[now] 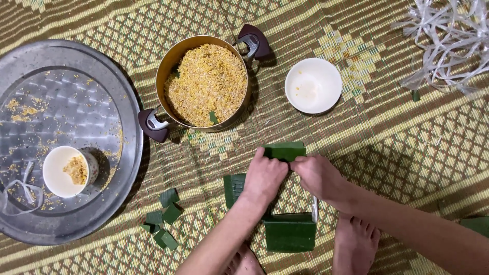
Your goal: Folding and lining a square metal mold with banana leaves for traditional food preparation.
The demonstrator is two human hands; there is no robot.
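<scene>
As we look down past our two bare feet at the near edge of the view, we find a flat green leaf strip lying just before them on the woven mat; a thin pale blade or stick lies at its right corner, too small for us to tell which. Just beyond, our left hand and our right hand meet over the folded leaf piece; both are curled narrow, fingertips pinching its near edge, so each hand holds the leaf. Its long axis runs left to right across the view, and its free edge points away from us toward the pot; another leaf strip shows under our left hand. To the left, near our left forearm, lie about six small green leaf offcuts, close together; the mat between them and our hands is bare. Further out stands one metal pot with two dark handles, filled with yellow crumbly grain; one white bowl sits just right of it, apart from it. At far left a round metal tray carries one white cup with some of the same grain, plus scattered crumbs. At far right a tangle of pale plastic strings lies well apart from everything; open mat stretches between it and our right arm.
</scene>
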